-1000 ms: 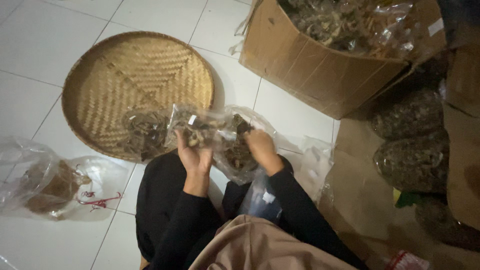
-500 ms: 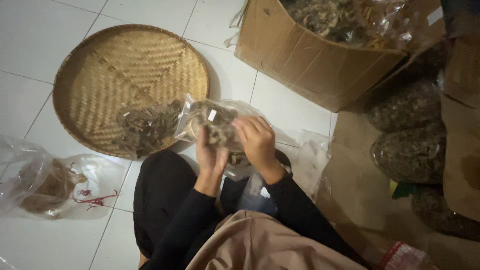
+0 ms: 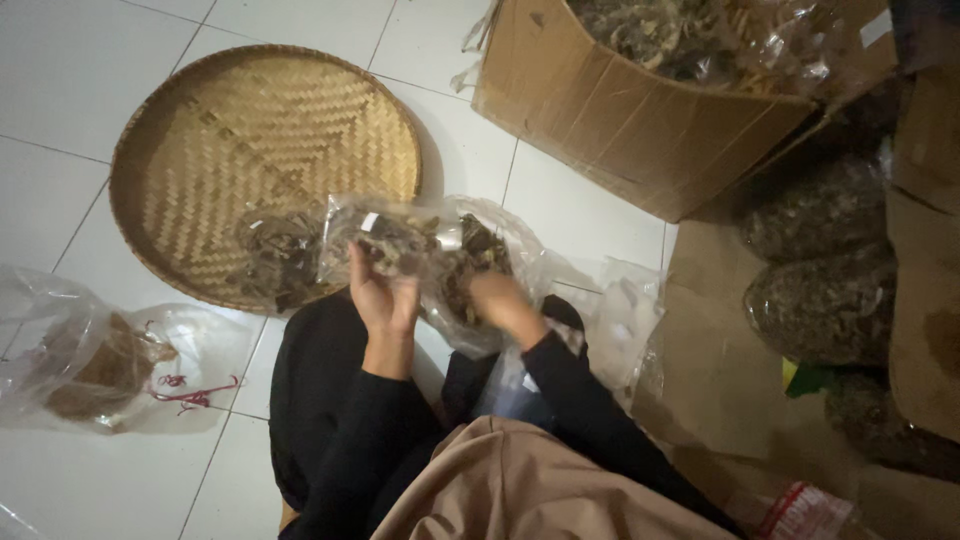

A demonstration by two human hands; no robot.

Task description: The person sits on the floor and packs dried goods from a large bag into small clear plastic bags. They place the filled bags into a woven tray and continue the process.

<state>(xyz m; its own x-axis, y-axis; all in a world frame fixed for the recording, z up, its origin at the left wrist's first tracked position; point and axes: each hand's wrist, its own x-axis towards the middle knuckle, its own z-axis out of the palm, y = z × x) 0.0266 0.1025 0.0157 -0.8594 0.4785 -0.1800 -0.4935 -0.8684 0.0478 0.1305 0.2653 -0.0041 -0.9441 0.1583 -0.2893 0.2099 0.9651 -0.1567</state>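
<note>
the big cardboard box (image 3: 640,130) in the upper right of the frame is stuffed past its rim with packed bags, and i judge one could slide out toward my arms if i knock its wall. the round woven tray (image 3: 250,150) in the upper left carries a loose heap of dried pieces (image 3: 275,255) on its near edge, close under my hands; a careless sweep could scatter them onto the white tiles.

the clear plastic bag (image 3: 420,245) of dark dried bits sits at the middle of the frame, lifted over my lap. my left hand (image 3: 383,295) is clamped on its lower left part, fingers curled into the film. my right hand (image 3: 505,305) is pressed up against the bag's lower right side, blurred, so i cannot tell how firmly it grips. the hands are apart, the bag between them. the thin film could tear or slip and spill.
</note>
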